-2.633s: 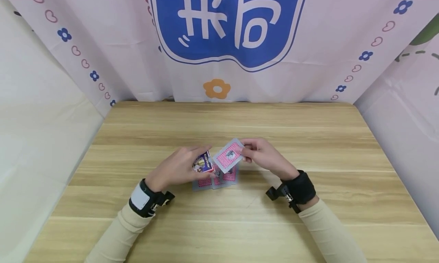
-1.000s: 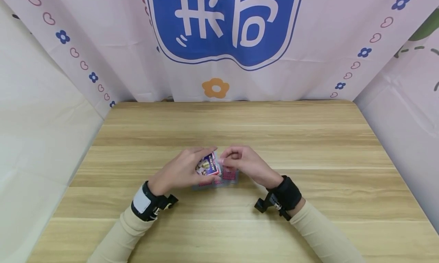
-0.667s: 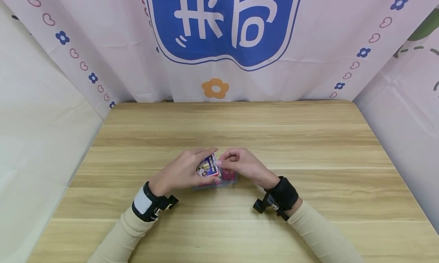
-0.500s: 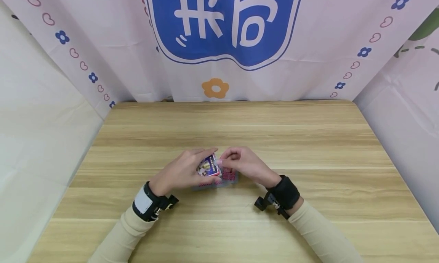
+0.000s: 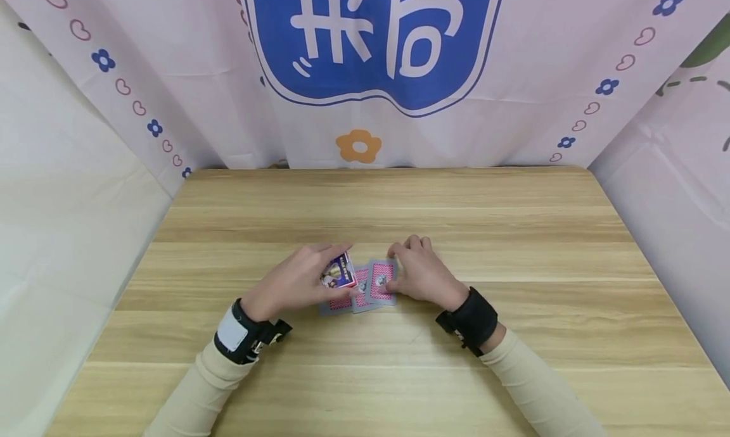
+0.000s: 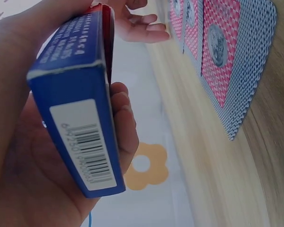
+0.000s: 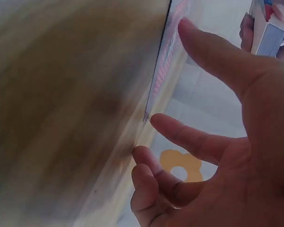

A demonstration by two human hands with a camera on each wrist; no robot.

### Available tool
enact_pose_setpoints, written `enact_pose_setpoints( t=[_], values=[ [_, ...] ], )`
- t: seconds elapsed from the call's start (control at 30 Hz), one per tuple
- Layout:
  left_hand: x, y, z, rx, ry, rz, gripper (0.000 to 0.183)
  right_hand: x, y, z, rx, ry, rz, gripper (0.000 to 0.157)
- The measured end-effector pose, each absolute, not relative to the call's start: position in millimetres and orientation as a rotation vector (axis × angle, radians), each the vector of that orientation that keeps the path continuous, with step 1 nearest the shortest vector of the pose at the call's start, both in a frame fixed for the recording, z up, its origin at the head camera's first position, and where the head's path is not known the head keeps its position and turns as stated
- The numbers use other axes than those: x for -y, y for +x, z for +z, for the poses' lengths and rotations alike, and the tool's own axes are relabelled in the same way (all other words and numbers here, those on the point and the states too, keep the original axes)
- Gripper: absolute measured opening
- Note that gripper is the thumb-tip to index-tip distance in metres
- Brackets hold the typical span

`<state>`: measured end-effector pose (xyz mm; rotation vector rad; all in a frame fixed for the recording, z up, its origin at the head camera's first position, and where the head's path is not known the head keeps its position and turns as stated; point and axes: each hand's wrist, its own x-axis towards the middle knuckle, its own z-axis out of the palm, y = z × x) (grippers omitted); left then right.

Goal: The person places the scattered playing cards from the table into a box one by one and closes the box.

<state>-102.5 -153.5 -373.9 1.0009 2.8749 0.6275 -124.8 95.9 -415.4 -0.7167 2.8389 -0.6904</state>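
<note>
My left hand (image 5: 296, 275) grips a blue card box (image 5: 339, 272) between thumb and fingers, above the table. Its barcode end faces the left wrist view, and white-edged contents show at the other end in the right wrist view. Three playing cards lie overlapping, pink-checked backs up: a right card (image 5: 374, 293), a middle card (image 5: 360, 303) and a left card (image 5: 340, 304) partly hidden under the box and hand. My right hand (image 5: 424, 275) has its fingers spread at the right card, thumb at its right edge and index finger by its top corner.
The cards lie on a wood-grain table (image 5: 365, 386). A white cloth with a blue emblem (image 5: 376, 50) hangs behind the back edge, and pale cloth walls (image 5: 68, 234) stand at the sides.
The right hand held a card in the air 2.6 seconds ago, then pinched at the box's opening. Now it has moved right, without that card, to the right card. The box has shifted slightly left.
</note>
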Motion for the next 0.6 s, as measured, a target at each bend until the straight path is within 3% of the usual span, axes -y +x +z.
enact_pose_setpoints(
  t=[0.43, 0.6],
  values=[
    [156.9, -102.3, -373.8, -2.867, 0.966, 0.61, 0.079, -103.1, -128.4, -409.4, -2.716, -0.71, -0.815, 0.036],
    [157.3, -102.0, -373.3, -2.867, 0.959, 0.619, 0.077, -111.1, -133.2, -398.0, -2.341, -0.612, -1.227, 0.009]
  ],
)
